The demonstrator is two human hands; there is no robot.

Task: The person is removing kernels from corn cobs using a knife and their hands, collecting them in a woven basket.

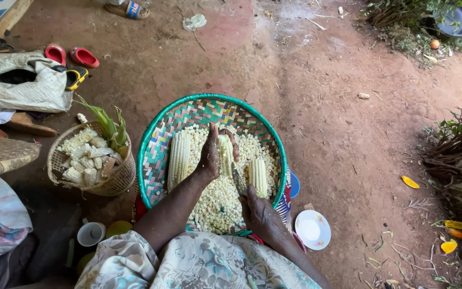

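Three pale corn cobs show in the round green-rimmed woven tray (158, 140) — two lie loose on the bed of white kernels (217, 200), one (179, 158) far left, one (258, 176) right. The third cob (224, 152) stands upright, wrapped by the left hand (213, 152). The right hand (260, 214) grips a knife (239, 179), blade just beside that cob. Bare dirt ground (338, 118) lies open beyond the rim.

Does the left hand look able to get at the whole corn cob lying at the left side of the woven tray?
Probably yes, once freed: the left hand now grips another cob, but the whole corn cob lies uncovered just beside it on the kernels, with nothing between.
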